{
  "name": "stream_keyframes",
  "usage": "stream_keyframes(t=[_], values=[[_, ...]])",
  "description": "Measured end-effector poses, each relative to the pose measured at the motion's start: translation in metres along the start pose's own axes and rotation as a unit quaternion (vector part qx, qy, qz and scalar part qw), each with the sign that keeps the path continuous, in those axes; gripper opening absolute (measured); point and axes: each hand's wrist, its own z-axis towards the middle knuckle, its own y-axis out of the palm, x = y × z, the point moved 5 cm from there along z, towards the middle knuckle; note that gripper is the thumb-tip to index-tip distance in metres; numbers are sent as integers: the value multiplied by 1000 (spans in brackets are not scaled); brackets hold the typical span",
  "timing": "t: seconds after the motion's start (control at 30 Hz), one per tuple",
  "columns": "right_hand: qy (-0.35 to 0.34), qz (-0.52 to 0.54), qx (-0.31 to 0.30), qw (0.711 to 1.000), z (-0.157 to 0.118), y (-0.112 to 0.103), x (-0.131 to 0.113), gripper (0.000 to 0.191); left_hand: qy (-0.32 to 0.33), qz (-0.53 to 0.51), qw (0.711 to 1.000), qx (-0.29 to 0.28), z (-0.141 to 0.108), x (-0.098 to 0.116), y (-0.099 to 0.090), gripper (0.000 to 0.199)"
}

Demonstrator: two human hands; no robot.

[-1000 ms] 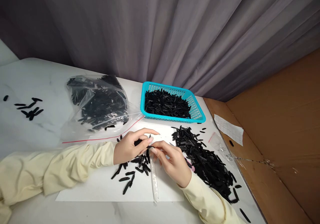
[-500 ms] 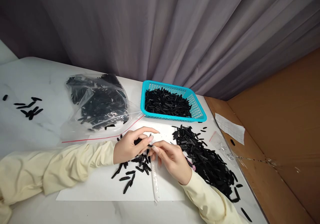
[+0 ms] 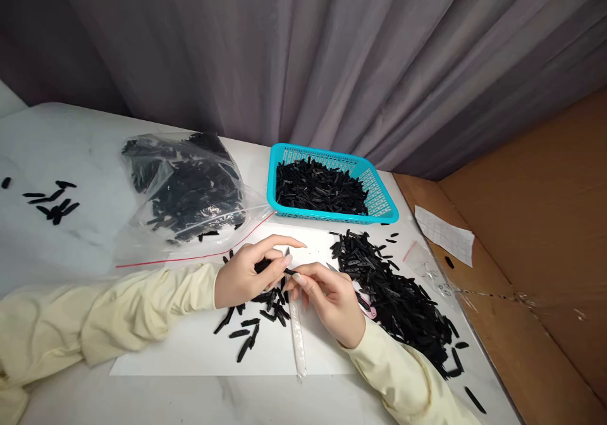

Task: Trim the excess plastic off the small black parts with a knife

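My left hand (image 3: 245, 276) and my right hand (image 3: 332, 300) meet over a white sheet (image 3: 190, 352). Between their fingertips is a slim black strip (image 3: 290, 272), pinched by both. More dark pieces (image 3: 262, 265) show under or in the left palm; which, I cannot tell. A small grey pointed tip (image 3: 287, 252) sticks up by the left thumb; its other end is hidden. Loose black strips (image 3: 249, 339) lie scattered below the left hand. A narrow clear-wrapped stick (image 3: 298, 349) runs down the sheet. Beneath the right hand, a pink-handled tool (image 3: 370, 312) is partly covered.
A blue basket (image 3: 332, 215) of black strips stands at the back. Left of it lies a clear zip bag (image 3: 184, 184) full of them. A large pile (image 3: 393, 298) spreads to the right, near a paper slip (image 3: 446, 234) and cardboard (image 3: 535, 235). A grey curtain (image 3: 284, 52) hangs behind.
The view has shifted slightly. My hands keep nearly the same pose. The right fingers have moved a little away from the left, and more of the black strip shows between them.
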Motion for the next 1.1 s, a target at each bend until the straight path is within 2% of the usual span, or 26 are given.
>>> stream_keyframes(t=[0.3,0.77,0.93,1.1], values=[[-26,7,9,1000,0,-1,-5,16,31,4,1000,-2,1,5,0,25],[-14,39,-4,999,1,0,-4,14,47,3,999,-2,0,8,0,24],[11,61,-16,998,1,1,-2,17,40,-3,999,5,-1,7,0,25],[81,176,-40,980,3,9,10,20,29,-9,1000,3,-2,5,0,24]])
